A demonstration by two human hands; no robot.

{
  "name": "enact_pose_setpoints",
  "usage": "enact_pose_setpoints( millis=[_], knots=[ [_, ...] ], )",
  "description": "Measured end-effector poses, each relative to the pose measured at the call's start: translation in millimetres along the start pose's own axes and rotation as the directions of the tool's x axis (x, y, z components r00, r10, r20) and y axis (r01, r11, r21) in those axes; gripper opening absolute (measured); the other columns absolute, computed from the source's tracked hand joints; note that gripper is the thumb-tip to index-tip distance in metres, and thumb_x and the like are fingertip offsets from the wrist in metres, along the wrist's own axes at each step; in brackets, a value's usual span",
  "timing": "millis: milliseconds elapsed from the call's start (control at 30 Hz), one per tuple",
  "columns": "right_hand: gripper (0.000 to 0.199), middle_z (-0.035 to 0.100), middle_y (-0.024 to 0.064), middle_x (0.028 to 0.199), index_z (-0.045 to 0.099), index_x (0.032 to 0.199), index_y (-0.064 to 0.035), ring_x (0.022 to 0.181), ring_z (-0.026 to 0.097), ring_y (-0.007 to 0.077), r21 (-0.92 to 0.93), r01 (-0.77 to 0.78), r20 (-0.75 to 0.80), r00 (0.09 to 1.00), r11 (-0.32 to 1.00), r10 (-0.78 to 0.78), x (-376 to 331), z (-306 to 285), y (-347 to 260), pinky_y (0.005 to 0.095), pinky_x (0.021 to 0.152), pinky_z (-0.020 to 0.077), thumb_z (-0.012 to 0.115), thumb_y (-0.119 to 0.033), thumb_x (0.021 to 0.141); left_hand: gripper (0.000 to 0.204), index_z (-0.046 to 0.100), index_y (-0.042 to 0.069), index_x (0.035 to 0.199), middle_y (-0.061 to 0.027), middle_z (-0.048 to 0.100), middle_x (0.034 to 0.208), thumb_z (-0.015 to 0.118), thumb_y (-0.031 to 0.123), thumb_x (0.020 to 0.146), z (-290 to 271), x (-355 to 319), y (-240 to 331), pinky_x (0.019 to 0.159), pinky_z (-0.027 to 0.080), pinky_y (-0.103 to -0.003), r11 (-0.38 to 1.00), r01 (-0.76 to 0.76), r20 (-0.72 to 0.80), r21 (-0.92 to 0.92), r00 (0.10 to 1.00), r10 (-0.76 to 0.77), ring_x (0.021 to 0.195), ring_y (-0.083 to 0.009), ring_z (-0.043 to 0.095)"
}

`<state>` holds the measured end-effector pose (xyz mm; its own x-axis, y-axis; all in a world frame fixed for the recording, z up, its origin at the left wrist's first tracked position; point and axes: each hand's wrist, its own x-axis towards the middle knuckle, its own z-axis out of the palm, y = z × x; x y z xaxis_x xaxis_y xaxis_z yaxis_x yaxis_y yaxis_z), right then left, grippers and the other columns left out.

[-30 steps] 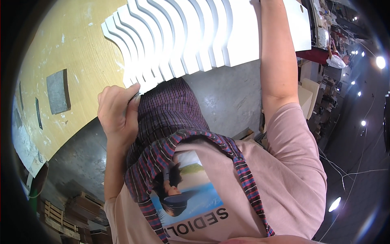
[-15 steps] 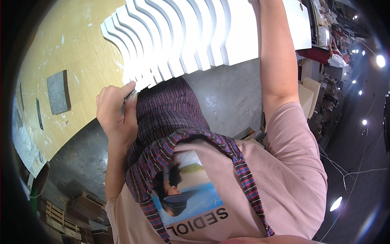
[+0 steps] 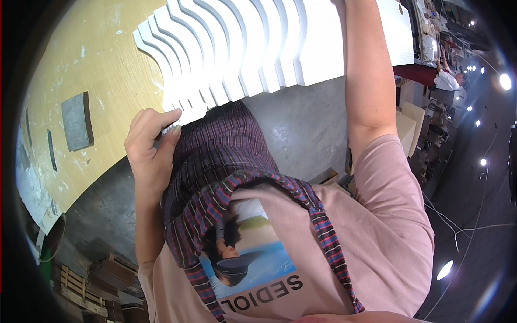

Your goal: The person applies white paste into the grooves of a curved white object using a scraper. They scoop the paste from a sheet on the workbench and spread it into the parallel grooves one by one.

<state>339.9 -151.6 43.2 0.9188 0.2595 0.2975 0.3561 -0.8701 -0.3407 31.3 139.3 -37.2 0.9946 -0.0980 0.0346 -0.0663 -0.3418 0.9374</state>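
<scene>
- One yellowish table (image 3: 116,81), specked with white, fills our view from nine to eleven o'clock.
- On it, between nine and ten o'clock, we see a grey block (image 3: 77,123) lying flat, with a thin dark strip (image 3: 51,151) nearby, further out toward nine.
- Below the table's edge we make out grey floor (image 3: 301,126) near the middle and a wooden pallet (image 3: 81,282) at eight.
- Toward two o'clock a co-worker (image 3: 448,81) in a white top stands well apart from us; bright lamps (image 3: 504,82) run from two round to four, and pale cords (image 3: 458,231) hang between three and four.
- Our white boards (image 3: 231,51) lie at eleven to twelve o'clock, overlapping in steps, their wavy edges showing one behind another, their near ends jutting past the table above our striped apron (image 3: 221,142).
- Our left hand (image 3: 151,141), between nine and ten, has thumb and forefinger nearly closed on a small grey piece (image 3: 171,129); we cannot tell what it is. The boards' lowest corner lies just at those fingertips, toward one o'clock from the hand.
- Our right forearm (image 3: 369,70) crosses the boards toward one; its hand is beyond the upper edge, so we cannot tell its grip.
</scene>
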Motion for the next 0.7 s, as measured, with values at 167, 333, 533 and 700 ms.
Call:
enact_pose_setpoints(
  millis=[167,333,533,700],
  knots=[
    [0.033,0.072,0.0228,0.075,0.076,0.087,0.0036,0.075,0.072,0.0315,0.009,-0.005,-0.002,1.0,1.0,0.005,1.1,1.6,0.6,0.039,0.075,0.0536,0.073,-0.028,0.08,0.03,0.071,0.001,0.104,-0.0083,0.053,0.078,0.072,-0.012,0.077,4.9,4.0,-0.5,0.071,0.042,-0.033,0.996,-0.078,-0.041,0.05,0.996,0.081,0.075,-0.0236,0.051],
    [0.033,0.072,0.0232,0.076,0.076,0.086,0.0036,0.076,0.072,0.0317,0.016,-0.048,0.004,0.999,0.999,0.048,-0.6,0.4,-1.9,0.039,0.076,0.0537,0.073,-0.029,0.08,0.031,0.07,0.001,0.104,-0.0086,0.052,0.077,0.073,-0.012,0.076,5.0,2.3,-0.1,0.073,0.042,-0.034,0.993,-0.093,-0.054,0.071,0.994,0.097,0.074,-0.0243,0.051],
    [0.033,0.072,0.0233,0.078,0.076,0.087,0.0033,0.078,0.072,0.0316,-0.006,-0.022,-0.008,1.0,1.0,0.022,0.0,0.8,-0.5,0.0387,0.076,0.0537,0.074,-0.029,0.08,0.03,0.071,0.002,0.104,-0.0082,0.051,0.077,0.071,-0.012,0.077,6.3,2.6,1.5,0.073,0.042,-0.034,0.992,-0.094,-0.097,0.089,0.99,0.103,0.073,-0.024,0.05],
    [0.033,0.072,0.0237,0.077,0.076,0.089,0.0032,0.076,0.072,0.0319,-0.001,-0.051,0.005,0.999,0.999,0.051,-2.3,-0.6,-5.0,0.039,0.075,0.0536,0.074,-0.028,0.079,0.029,0.07,0.001,0.104,-0.0077,0.053,0.078,0.071,-0.012,0.077,-0.6,-3.1,0.9,0.071,0.042,-0.033,1.0,0.008,0.017,0.016,1.0,-0.008,0.075,-0.0223,0.051]
  ],
)
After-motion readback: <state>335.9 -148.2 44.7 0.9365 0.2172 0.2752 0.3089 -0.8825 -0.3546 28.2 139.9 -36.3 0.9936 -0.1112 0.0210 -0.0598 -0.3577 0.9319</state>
